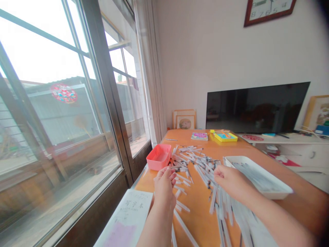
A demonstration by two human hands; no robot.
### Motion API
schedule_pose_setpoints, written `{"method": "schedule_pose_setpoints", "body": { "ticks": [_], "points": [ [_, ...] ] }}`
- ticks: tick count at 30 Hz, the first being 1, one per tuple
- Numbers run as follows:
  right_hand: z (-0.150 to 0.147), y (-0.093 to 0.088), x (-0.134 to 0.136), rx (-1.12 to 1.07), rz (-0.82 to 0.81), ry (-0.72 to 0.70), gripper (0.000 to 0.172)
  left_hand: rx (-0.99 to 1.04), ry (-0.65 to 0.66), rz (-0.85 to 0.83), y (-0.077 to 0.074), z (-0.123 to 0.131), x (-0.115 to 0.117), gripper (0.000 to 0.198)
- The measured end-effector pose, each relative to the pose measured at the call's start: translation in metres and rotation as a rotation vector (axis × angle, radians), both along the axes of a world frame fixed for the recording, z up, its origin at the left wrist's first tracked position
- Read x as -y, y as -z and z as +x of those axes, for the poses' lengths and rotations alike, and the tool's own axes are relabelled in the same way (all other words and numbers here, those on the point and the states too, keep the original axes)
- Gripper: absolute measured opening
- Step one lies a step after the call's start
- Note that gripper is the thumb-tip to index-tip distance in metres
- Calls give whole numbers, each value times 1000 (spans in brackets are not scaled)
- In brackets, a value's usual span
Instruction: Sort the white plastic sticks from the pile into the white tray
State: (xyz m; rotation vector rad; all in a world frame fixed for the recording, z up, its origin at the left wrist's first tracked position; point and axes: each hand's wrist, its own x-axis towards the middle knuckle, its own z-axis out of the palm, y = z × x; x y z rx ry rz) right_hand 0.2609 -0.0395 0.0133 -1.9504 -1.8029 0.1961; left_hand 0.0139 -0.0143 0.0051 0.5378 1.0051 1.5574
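Note:
My left hand (pixel 166 181) hovers over the table just in front of the pink plastic basket (pixel 156 163). Its fingers are loosely bent and apart, with nothing visible in them. My right hand (pixel 227 176) is closed above a heap of whitish, translucent pen parts (pixel 203 164), some with black ends. Whatever its fingers may hold is hidden. Beside that hand stands a white tray (pixel 279 181) with slim, clear pen-like pieces lying in it. More long pen pieces (pixel 222 219) lie below my right wrist, and loose clear tubes (pixel 185 228) lie between my forearms.
A writing booklet (pixel 128 209) lies at the table's near left edge, close to the window (pixel 97 103). Towards the table's far end are a purple-covered book (pixel 199 136), a yellow box (pixel 226 137) and a single pen (pixel 171 139). A television (pixel 254 109) stands behind.

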Motion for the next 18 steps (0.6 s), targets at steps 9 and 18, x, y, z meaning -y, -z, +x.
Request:
{"method": "schedule_pose_setpoints", "body": {
  "ticks": [9, 18],
  "points": [
    [-27, 16, -47, 169, -225, 65, 8, 58, -7, -26, -2, 0, 2, 23],
    [-31, 33, -70, 187, -285, 64, 12, 70, 11, -34, -3, 1, 3, 26]
  ]
}}
